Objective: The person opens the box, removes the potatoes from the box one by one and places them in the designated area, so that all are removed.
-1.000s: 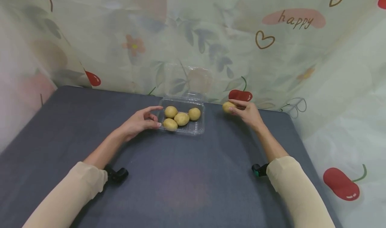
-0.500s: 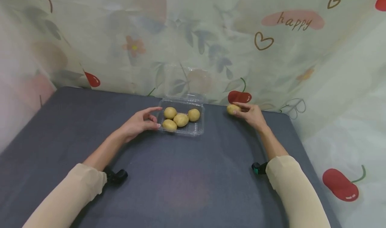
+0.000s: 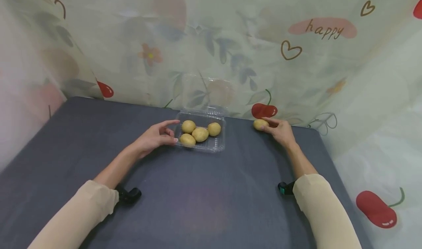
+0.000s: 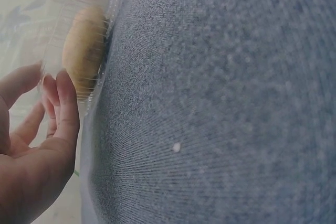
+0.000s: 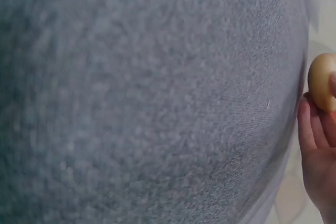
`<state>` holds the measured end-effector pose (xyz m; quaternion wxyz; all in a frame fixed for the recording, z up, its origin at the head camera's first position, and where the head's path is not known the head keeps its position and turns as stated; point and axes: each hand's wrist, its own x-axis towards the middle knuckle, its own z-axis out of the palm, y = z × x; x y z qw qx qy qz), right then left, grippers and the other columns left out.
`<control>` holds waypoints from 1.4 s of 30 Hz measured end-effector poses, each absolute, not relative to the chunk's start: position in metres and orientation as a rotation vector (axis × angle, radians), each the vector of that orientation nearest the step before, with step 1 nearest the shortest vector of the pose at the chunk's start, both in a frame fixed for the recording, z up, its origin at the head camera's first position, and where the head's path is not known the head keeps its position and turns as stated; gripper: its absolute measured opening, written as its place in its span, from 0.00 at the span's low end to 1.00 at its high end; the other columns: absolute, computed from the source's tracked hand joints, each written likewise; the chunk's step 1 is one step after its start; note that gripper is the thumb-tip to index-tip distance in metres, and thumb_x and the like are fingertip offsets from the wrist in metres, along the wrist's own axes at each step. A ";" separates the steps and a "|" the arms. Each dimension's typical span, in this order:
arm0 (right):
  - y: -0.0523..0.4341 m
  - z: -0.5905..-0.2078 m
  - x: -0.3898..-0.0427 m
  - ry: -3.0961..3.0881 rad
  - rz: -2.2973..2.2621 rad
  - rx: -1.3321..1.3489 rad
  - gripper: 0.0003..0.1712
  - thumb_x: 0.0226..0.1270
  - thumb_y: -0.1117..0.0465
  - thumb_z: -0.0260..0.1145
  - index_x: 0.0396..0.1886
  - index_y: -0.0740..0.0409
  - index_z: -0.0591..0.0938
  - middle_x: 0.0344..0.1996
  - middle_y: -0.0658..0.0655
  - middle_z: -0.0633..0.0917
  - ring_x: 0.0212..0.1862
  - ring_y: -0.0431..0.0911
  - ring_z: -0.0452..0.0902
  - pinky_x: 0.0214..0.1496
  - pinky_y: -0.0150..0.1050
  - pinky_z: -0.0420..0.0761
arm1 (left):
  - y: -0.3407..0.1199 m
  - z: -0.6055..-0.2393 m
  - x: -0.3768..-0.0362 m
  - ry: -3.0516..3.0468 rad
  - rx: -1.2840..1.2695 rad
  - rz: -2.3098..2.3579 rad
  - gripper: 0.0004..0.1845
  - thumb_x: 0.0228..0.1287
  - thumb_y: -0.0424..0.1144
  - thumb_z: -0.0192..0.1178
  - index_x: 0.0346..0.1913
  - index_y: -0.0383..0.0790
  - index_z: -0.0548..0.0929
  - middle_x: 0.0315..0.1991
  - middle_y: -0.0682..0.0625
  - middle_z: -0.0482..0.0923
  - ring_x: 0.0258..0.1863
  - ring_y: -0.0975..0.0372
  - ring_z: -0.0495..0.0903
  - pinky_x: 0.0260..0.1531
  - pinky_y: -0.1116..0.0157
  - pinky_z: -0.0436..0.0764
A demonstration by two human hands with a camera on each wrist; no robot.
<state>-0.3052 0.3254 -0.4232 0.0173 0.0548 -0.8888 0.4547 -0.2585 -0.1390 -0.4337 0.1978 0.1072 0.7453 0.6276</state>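
A person sits at a dark grey cloth-covered table point(image 3: 204, 197), both forearms in beige sleeves stretched forward. The right hand point(image 3: 281, 130) lies near the far right edge of the table, its fingers curled around a small yellowish potato point(image 3: 259, 124) that sits low at the tabletop; whether it rests fully on the cloth cannot be told. The right wrist view shows the fingertips cupping the potato's rounded side. Well apart to the left stands a clear plastic clamshell tray point(image 3: 217, 145) with its hinged lid standing open against the backdrop, and four more potatoes point(image 3: 199, 133) lie clustered inside it. The left hand point(image 3: 155, 136) rests at the tray's left wall, fingers relaxed and loosely spread, the fingertips touching or just beside the thin plastic without clasping it. Behind the table hangs a pale floral curtain point(image 3: 296, 58) printed with cherries, hearts and the word "happy". The potato looks firm, dense and fairly light for its size, with dry matte skin that should not slip; a wrap of fingers and thumb around its middle suits it. The tray looks flimsy and likely to flex or slide if pushed.
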 end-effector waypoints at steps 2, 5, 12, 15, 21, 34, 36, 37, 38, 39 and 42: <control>0.330 -0.432 -0.308 -2.777 1.347 0.168 0.27 0.67 0.56 0.71 0.63 0.59 0.80 0.58 0.63 0.82 0.58 0.56 0.78 0.48 0.30 0.77 | -0.139 -0.435 -0.258 2.085 0.293 1.760 0.40 0.65 0.33 0.67 0.77 0.47 0.60 0.44 0.41 0.73 0.43 0.53 0.79 0.51 0.55 0.82; 0.335 -0.439 -0.309 -2.814 1.295 0.121 0.27 0.67 0.53 0.70 0.64 0.55 0.80 0.59 0.62 0.81 0.59 0.54 0.77 0.52 0.36 0.76 | -0.139 -0.437 -0.256 2.071 0.293 1.754 0.40 0.65 0.33 0.67 0.77 0.49 0.61 0.44 0.41 0.72 0.43 0.52 0.79 0.52 0.55 0.81; 0.339 -0.446 -0.308 -2.867 1.289 0.086 0.30 0.69 0.49 0.68 0.68 0.52 0.77 0.63 0.61 0.78 0.63 0.54 0.73 0.55 0.39 0.75 | -0.139 -0.437 -0.253 2.054 0.287 1.767 0.40 0.64 0.33 0.68 0.76 0.48 0.61 0.43 0.41 0.73 0.42 0.53 0.79 0.52 0.54 0.81; 0.338 -0.444 -0.310 -2.862 1.273 0.090 0.30 0.69 0.49 0.68 0.68 0.52 0.77 0.62 0.61 0.79 0.62 0.53 0.75 0.48 0.31 0.75 | -0.138 -0.437 -0.254 2.069 0.302 1.759 0.41 0.64 0.33 0.67 0.77 0.46 0.60 0.43 0.42 0.73 0.42 0.54 0.80 0.51 0.55 0.82; 0.338 -0.439 -0.313 -2.839 1.278 0.087 0.29 0.70 0.54 0.68 0.68 0.54 0.76 0.61 0.62 0.79 0.61 0.53 0.76 0.41 0.24 0.74 | -0.139 -0.435 -0.257 2.071 0.280 1.762 0.40 0.64 0.31 0.67 0.76 0.46 0.61 0.42 0.41 0.72 0.41 0.53 0.80 0.51 0.54 0.81; 0.340 -0.440 -0.316 -2.666 1.326 0.030 0.25 0.66 0.57 0.71 0.61 0.59 0.82 0.54 0.62 0.84 0.54 0.43 0.81 0.43 0.21 0.76 | -0.140 -0.433 -0.261 2.076 0.281 1.762 0.40 0.65 0.31 0.66 0.76 0.46 0.61 0.42 0.41 0.73 0.41 0.53 0.79 0.52 0.54 0.81; 0.341 -0.441 -0.316 -2.639 1.318 0.015 0.24 0.65 0.56 0.72 0.59 0.59 0.83 0.53 0.61 0.85 0.51 0.37 0.82 0.43 0.21 0.76 | -0.140 -0.433 -0.261 2.074 0.279 1.762 0.39 0.65 0.31 0.66 0.76 0.46 0.61 0.42 0.41 0.72 0.41 0.53 0.79 0.52 0.54 0.81; 0.341 -0.442 -0.316 -2.623 1.317 0.007 0.23 0.65 0.56 0.73 0.58 0.59 0.84 0.52 0.61 0.85 0.48 0.35 0.82 0.42 0.21 0.76 | -0.139 -0.432 -0.261 2.072 0.276 1.763 0.39 0.65 0.30 0.66 0.76 0.46 0.62 0.42 0.41 0.72 0.41 0.53 0.79 0.52 0.54 0.81; 0.341 -0.442 -0.315 -2.608 1.314 0.000 0.23 0.64 0.56 0.73 0.57 0.58 0.85 0.51 0.61 0.86 0.46 0.32 0.81 0.41 0.21 0.76 | -0.139 -0.432 -0.261 2.070 0.275 1.763 0.39 0.65 0.30 0.66 0.76 0.46 0.62 0.42 0.41 0.72 0.41 0.53 0.79 0.52 0.54 0.81; 0.342 -0.443 -0.315 -2.596 1.314 -0.002 0.22 0.64 0.56 0.73 0.57 0.59 0.85 0.50 0.61 0.86 0.44 0.30 0.81 0.41 0.21 0.76 | -0.139 -0.432 -0.261 2.069 0.277 1.763 0.39 0.65 0.30 0.66 0.76 0.46 0.62 0.42 0.41 0.72 0.41 0.53 0.79 0.52 0.54 0.81; 0.341 -0.442 -0.313 -2.563 1.335 0.012 0.22 0.64 0.58 0.73 0.56 0.60 0.85 0.50 0.62 0.86 0.42 0.26 0.79 0.40 0.21 0.76 | -0.138 -0.432 -0.261 2.069 0.277 1.761 0.39 0.65 0.30 0.66 0.76 0.45 0.61 0.42 0.41 0.72 0.41 0.53 0.78 0.53 0.53 0.81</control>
